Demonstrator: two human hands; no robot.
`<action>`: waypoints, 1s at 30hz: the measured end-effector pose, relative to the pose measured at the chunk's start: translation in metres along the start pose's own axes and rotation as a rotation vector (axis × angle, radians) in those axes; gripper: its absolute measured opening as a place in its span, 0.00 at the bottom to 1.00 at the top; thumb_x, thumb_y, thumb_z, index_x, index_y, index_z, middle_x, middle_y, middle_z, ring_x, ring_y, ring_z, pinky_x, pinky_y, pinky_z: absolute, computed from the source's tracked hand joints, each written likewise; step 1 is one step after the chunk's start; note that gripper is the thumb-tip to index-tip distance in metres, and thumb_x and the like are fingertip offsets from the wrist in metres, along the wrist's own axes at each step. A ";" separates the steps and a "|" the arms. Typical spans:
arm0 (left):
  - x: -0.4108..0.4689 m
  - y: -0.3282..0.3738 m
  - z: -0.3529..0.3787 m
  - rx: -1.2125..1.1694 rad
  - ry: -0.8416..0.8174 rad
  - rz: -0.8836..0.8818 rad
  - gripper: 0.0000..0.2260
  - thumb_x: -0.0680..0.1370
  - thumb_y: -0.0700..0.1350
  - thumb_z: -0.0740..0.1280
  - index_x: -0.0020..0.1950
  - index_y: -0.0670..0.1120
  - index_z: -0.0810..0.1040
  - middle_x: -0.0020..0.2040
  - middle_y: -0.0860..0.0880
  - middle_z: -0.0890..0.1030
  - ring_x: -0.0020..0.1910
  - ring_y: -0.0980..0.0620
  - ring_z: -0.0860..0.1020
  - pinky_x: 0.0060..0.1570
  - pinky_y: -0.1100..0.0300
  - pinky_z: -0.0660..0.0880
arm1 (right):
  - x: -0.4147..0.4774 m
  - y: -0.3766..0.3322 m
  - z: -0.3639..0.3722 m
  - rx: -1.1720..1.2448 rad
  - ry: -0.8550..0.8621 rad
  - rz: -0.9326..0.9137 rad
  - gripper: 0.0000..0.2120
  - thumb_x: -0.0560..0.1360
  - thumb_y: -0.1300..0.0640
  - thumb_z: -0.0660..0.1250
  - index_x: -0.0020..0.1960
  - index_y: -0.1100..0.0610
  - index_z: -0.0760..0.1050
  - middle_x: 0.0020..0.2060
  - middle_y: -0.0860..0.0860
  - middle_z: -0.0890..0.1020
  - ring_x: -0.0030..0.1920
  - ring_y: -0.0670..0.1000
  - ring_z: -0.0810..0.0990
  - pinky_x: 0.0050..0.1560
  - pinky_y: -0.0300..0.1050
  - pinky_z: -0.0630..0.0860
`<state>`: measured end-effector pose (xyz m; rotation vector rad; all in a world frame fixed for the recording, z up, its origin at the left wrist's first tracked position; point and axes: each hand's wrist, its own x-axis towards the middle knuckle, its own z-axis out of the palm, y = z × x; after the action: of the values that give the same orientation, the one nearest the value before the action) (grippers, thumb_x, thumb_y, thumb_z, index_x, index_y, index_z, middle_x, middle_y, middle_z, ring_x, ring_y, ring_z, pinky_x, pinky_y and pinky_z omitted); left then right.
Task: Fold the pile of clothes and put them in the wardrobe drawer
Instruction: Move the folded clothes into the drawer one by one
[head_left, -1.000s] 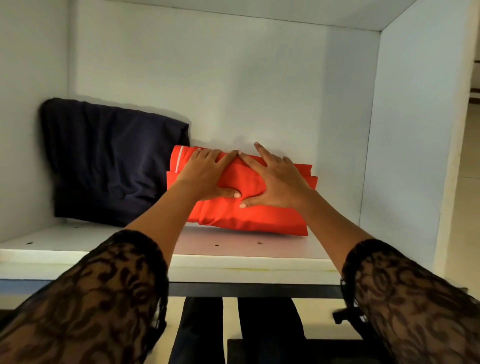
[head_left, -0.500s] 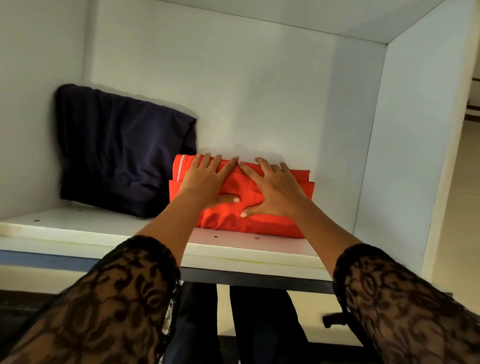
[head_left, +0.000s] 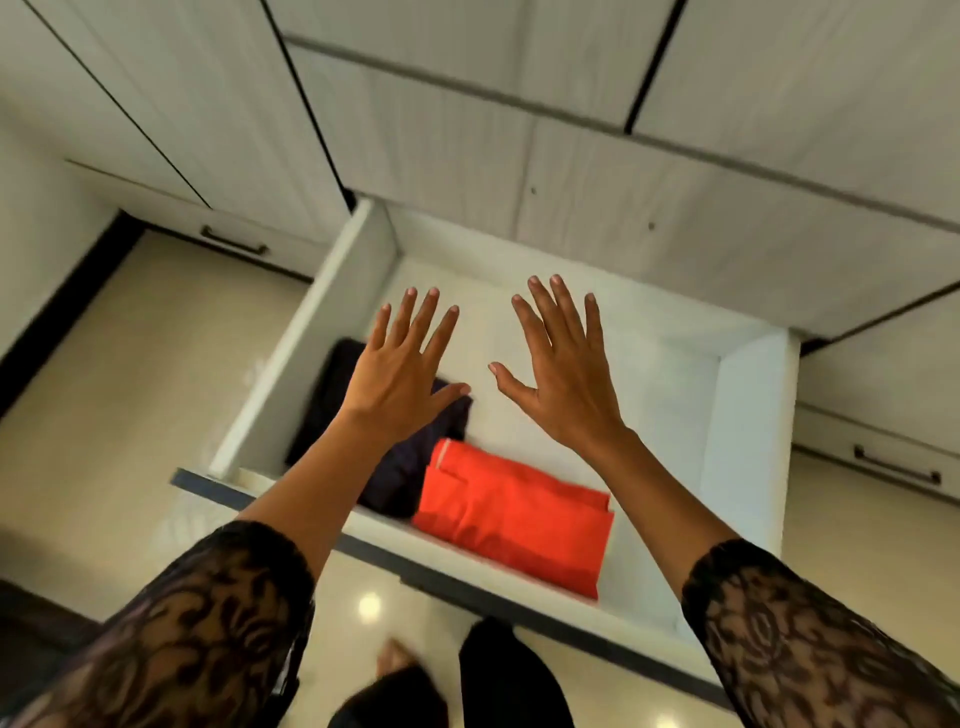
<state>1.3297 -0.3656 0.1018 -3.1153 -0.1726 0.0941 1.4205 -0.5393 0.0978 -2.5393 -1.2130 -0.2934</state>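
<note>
Left hand (head_left: 402, 382) and right hand (head_left: 566, 384) hover spread wide, holding nothing, over the open wardrobe drawer (head_left: 748, 415), with the folded orange garment (head_left: 514, 525) behind the palms beside a navy garment (head_left: 410, 467), so stowing looks done and fetching another piece comes next.

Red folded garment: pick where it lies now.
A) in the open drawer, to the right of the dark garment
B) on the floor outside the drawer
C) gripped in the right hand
A: the red folded garment lies in the open drawer, to the right of the dark garment; the left hand and right hand hold nothing.
</note>
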 end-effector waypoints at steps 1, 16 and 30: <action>0.001 -0.005 -0.017 0.011 0.039 -0.016 0.37 0.75 0.65 0.53 0.76 0.46 0.46 0.77 0.43 0.45 0.75 0.42 0.42 0.71 0.48 0.38 | 0.013 -0.007 -0.013 -0.005 0.046 -0.010 0.30 0.75 0.42 0.59 0.69 0.60 0.66 0.71 0.59 0.66 0.73 0.59 0.60 0.71 0.62 0.53; -0.283 -0.205 -0.306 0.330 0.526 -0.462 0.35 0.75 0.65 0.50 0.75 0.44 0.56 0.76 0.41 0.55 0.75 0.40 0.51 0.72 0.41 0.52 | 0.144 -0.389 -0.200 0.265 0.521 -0.458 0.28 0.76 0.42 0.59 0.69 0.57 0.62 0.71 0.60 0.65 0.73 0.60 0.58 0.70 0.64 0.52; -0.659 -0.287 -0.298 0.537 0.444 -1.198 0.33 0.75 0.61 0.52 0.74 0.42 0.60 0.75 0.39 0.57 0.74 0.38 0.55 0.70 0.41 0.54 | 0.057 -0.757 -0.180 0.613 0.411 -1.101 0.25 0.74 0.48 0.61 0.67 0.58 0.63 0.70 0.60 0.66 0.72 0.58 0.57 0.70 0.65 0.54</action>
<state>0.6629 -0.1590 0.4449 -1.9841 -1.5636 -0.4635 0.8545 -0.1146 0.4267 -1.0580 -1.9864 -0.5277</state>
